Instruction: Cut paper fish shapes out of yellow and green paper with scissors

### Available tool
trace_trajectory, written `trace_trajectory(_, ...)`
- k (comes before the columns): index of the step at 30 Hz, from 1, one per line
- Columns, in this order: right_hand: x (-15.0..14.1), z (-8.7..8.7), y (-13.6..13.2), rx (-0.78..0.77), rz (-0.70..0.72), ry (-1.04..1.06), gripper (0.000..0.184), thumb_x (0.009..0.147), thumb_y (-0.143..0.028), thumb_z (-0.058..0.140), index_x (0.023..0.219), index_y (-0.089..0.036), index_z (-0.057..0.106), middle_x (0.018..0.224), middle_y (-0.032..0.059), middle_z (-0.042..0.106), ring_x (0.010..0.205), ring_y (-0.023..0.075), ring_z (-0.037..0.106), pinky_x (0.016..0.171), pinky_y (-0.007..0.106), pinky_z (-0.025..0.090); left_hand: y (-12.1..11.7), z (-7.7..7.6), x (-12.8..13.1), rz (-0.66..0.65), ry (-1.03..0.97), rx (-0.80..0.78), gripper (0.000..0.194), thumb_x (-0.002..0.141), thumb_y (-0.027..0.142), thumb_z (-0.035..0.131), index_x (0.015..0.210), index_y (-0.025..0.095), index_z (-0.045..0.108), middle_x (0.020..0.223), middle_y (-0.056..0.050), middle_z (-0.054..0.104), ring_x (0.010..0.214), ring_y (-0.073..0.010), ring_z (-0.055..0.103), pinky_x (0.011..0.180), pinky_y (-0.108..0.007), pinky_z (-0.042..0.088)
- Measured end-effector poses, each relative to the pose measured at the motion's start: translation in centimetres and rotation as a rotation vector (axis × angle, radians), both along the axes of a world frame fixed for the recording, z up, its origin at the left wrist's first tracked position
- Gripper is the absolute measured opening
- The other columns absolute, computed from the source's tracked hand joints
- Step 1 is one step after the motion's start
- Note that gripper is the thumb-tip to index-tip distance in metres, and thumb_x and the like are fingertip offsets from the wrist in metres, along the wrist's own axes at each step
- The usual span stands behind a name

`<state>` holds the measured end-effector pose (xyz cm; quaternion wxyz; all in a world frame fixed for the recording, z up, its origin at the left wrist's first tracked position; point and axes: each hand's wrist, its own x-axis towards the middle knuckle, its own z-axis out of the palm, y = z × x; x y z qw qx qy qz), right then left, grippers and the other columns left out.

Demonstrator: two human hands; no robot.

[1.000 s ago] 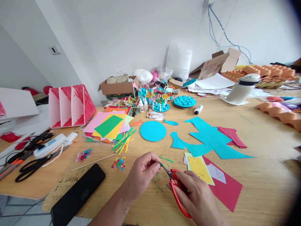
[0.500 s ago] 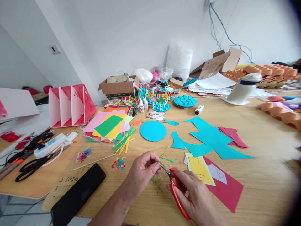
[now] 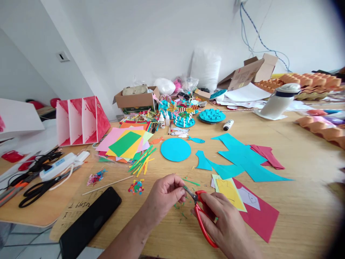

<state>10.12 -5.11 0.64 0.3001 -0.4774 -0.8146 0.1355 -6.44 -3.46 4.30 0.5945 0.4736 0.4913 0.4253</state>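
My right hand [image 3: 219, 219] is wrapped round the red handles of a pair of scissors [image 3: 204, 226]. Their metal blades point left, with the tips at the fingers of my left hand [image 3: 169, 194]. Thumb and fingers of that hand are pinched together; whatever lies between them is too small and hidden to make out. Small green paper snips [image 3: 184, 215] are scattered on the table below the blades. Just beyond my hands lies a thin green paper strip [image 3: 192, 182]. A yellow paper with a drawn outline [image 3: 229, 190] rests on a red sheet [image 3: 265, 225] to the right.
A blue paper circle [image 3: 175, 149] and blue offcuts [image 3: 242, 158] lie farther back. Left are a black phone [image 3: 90, 221], a wooden stick [image 3: 107, 185], paper strips [image 3: 142, 160] and stacked coloured sheets [image 3: 125, 144]. Glue bottles [image 3: 162, 121] and a cardboard box [image 3: 137, 100] stand behind.
Both hands stay nearly in place, the left shifted very slightly right. The scissors remain in my right hand, their tips still at my left fingers.
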Motion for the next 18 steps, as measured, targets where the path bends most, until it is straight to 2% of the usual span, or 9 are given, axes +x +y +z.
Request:
trace_trajectory(10, 0.38, 0.17, -0.05, -0.009, 0.016, -0.030, 0.020, 0.083, -0.025, 0.045, 0.066, -0.020, 0.053, 0.055, 0.0033, 0.057, 0.053, 0.0181, 0.055, 0.047, 0.025, 0.042, 0.39, 0.27, -0.27, -0.068, 0.027, -0.012, 0.007, 0.062, 0.018, 0.057, 0.064, 0.014, 0.052, 0.055, 0.004, 0.051, 0.050, -0.0068, 0.047, 0.052, -0.020, 0.037)
trace_trajectory(18, 0.29, 0.16, 0.00, -0.002, 0.018, -0.020, 0.023, 0.084, -0.027, 0.043, 0.066, -0.018, 0.056, 0.055, 0.0049, 0.058, 0.053, 0.0187, 0.056, 0.046, 0.025, 0.044, 0.49, 0.23, -0.34, -0.051, 0.080, -0.029, 0.008, 0.061, 0.018, 0.058, 0.063, 0.015, 0.052, 0.052, 0.005, 0.050, 0.049, -0.0076, 0.047, 0.051, -0.020, 0.035)
